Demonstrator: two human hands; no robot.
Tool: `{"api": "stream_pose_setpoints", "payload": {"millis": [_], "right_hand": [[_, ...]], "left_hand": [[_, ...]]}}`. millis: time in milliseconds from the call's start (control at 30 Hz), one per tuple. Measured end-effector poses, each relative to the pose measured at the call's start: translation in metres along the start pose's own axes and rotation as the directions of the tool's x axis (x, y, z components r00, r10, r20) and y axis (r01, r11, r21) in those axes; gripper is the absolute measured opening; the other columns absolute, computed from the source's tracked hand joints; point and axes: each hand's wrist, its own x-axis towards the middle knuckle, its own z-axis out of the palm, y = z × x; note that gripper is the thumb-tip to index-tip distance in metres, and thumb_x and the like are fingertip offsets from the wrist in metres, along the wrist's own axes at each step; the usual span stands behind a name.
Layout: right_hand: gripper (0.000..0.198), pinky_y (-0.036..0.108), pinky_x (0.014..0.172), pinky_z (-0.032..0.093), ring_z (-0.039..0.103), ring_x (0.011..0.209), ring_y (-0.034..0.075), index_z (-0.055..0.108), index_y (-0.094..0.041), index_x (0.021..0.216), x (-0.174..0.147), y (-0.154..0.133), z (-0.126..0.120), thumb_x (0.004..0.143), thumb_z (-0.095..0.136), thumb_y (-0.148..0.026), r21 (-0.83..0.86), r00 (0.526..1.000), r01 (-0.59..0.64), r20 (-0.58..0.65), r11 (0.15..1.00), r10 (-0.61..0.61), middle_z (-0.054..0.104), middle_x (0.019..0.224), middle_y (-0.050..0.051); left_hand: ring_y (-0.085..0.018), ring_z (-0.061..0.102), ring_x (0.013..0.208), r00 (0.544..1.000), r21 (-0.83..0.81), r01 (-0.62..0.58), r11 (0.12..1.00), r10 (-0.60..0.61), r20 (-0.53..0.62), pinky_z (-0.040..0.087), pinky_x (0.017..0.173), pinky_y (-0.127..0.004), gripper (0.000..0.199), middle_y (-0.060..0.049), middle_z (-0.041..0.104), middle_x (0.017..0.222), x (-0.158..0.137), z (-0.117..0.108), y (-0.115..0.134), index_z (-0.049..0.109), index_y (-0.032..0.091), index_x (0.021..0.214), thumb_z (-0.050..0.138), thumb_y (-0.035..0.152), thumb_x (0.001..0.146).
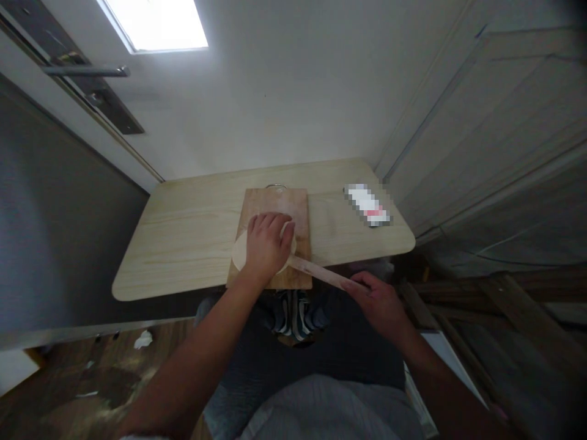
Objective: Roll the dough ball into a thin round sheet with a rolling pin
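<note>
My left hand (269, 244) rests palm down over a round, flat sheet of dough (239, 252), its fingers laid out toward the board's far end and its thumb apart on the right. Much of the dough is hidden beneath this hand. Under both lies a wooden cutting board (300, 211) with a metal loop at its far end. On the right, my right hand (376, 300) is closed around the near end of a pale wooden rolling pin (321, 273). The pin slants past the table's front edge, and its far end reaches the dough's right side, near my left hand.
The board lies on a light wood table (183, 232) with rounded corners. A phone (367, 205), blurred out, lies at the table's right. Behind stands a white door with a metal handle (87, 71). Wooden boards (527, 305) are at the right, and crumpled white paper (143, 340) is on the floor.
</note>
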Motion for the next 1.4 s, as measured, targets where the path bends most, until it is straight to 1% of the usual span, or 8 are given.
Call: {"api": "stream_pose_setpoints", "payload": {"millis": [167, 267, 367, 500, 567, 633, 800, 1400], "right_hand": [[0.043, 0.027, 0.059, 0.045, 0.062, 0.062, 0.018, 0.068, -0.021, 0.094, -0.006, 0.000, 0.006, 0.087, 0.057, -0.062, 0.021, 0.996, 0.016, -0.089, 1.000, -0.014, 0.069, 0.073, 0.002], [0.041, 0.030, 0.067, 0.050, 0.066, 0.071, 0.019, 0.067, -0.022, 0.101, -0.005, 0.001, 0.005, 0.089, 0.058, -0.060, 0.013, 0.990, 0.049, -0.134, 0.999, -0.047, 0.072, 0.085, 0.004], [0.042, 0.036, 0.083, 0.052, 0.067, 0.090, 0.023, 0.066, -0.021, 0.109, -0.006, 0.001, 0.005, 0.091, 0.058, -0.058, -0.107, 0.955, 0.159, -0.237, 0.981, -0.180, 0.072, 0.101, 0.008], [0.044, 0.050, 0.108, 0.038, 0.056, 0.122, 0.030, 0.063, -0.022, 0.127, -0.018, -0.004, 0.013, 0.094, 0.057, -0.050, -0.441, 0.837, 0.282, -0.321, 0.852, -0.443, 0.067, 0.125, 0.012], [0.048, 0.055, 0.115, 0.028, 0.048, 0.134, 0.032, 0.056, -0.023, 0.137, -0.027, -0.010, 0.022, 0.096, 0.054, -0.047, -0.529, 0.816, 0.298, -0.291, 0.795, -0.500, 0.061, 0.138, 0.012], [0.055, 0.060, 0.117, 0.019, 0.039, 0.142, 0.034, 0.047, -0.022, 0.146, -0.036, -0.015, 0.033, 0.097, 0.050, -0.047, -0.577, 0.837, 0.298, -0.225, 0.760, -0.499, 0.053, 0.148, 0.013], [0.065, 0.064, 0.117, 0.016, 0.031, 0.147, 0.036, 0.033, -0.017, 0.155, -0.037, -0.018, 0.050, 0.098, 0.046, -0.046, -0.609, 0.867, 0.274, -0.179, 0.744, -0.466, 0.043, 0.155, 0.017], [0.060, 0.063, 0.118, 0.014, 0.033, 0.145, 0.034, 0.034, -0.017, 0.156, 0.006, -0.017, 0.040, 0.099, 0.044, -0.036, -0.631, 0.866, 0.218, -0.226, 0.744, -0.446, 0.048, 0.153, 0.014]], "left_hand": [[-0.023, 0.056, 0.123, 1.000, -0.127, -0.005, 0.992, 0.002, -0.027, 0.043, 0.108, -0.043, 0.026, -0.008, 0.068, 0.125, -0.066, -0.018, 0.008, 0.064, 0.021, 0.122, 0.052, 0.027, 0.099], [-0.026, 0.049, 0.136, 0.999, -0.058, -0.004, 0.998, 0.006, 0.035, 0.033, 0.117, -0.052, 0.034, -0.007, 0.062, 0.140, -0.094, -0.017, 0.011, 0.059, 0.024, 0.132, 0.053, 0.026, 0.098], [-0.028, 0.041, 0.144, 0.997, 0.048, 0.008, 0.999, -0.012, 0.081, 0.022, 0.121, -0.057, 0.042, -0.007, 0.056, 0.148, -0.104, -0.012, 0.013, 0.052, 0.026, 0.141, 0.053, 0.029, 0.099], [-0.028, 0.034, 0.149, 0.993, 0.118, 0.018, 0.993, -0.032, 0.114, 0.017, 0.122, -0.057, 0.049, -0.008, 0.048, 0.154, -0.104, -0.009, 0.019, 0.044, 0.024, 0.148, 0.051, 0.033, 0.100], [-0.028, 0.031, 0.150, 0.989, 0.130, 0.015, 0.991, -0.034, 0.142, 0.016, 0.123, -0.056, 0.055, -0.011, 0.044, 0.157, -0.103, -0.009, 0.023, 0.039, 0.022, 0.152, 0.050, 0.036, 0.100], [-0.028, 0.029, 0.151, 0.985, 0.133, 0.009, 0.991, -0.032, 0.172, 0.016, 0.123, -0.056, 0.059, -0.012, 0.040, 0.159, -0.101, -0.010, 0.025, 0.035, 0.020, 0.154, 0.048, 0.040, 0.100], [-0.029, 0.029, 0.151, 0.979, 0.136, 0.020, 0.990, -0.048, 0.200, 0.018, 0.123, -0.057, 0.061, -0.012, 0.039, 0.160, -0.092, -0.008, 0.029, 0.032, 0.023, 0.156, 0.045, 0.043, 0.100], [-0.029, 0.024, 0.153, 0.970, 0.145, 0.014, 0.989, -0.049, 0.238, 0.019, 0.122, -0.058, 0.065, -0.014, 0.031, 0.163, -0.059, 0.003, 0.035, 0.030, 0.017, 0.156, 0.037, 0.050, 0.101]]}}
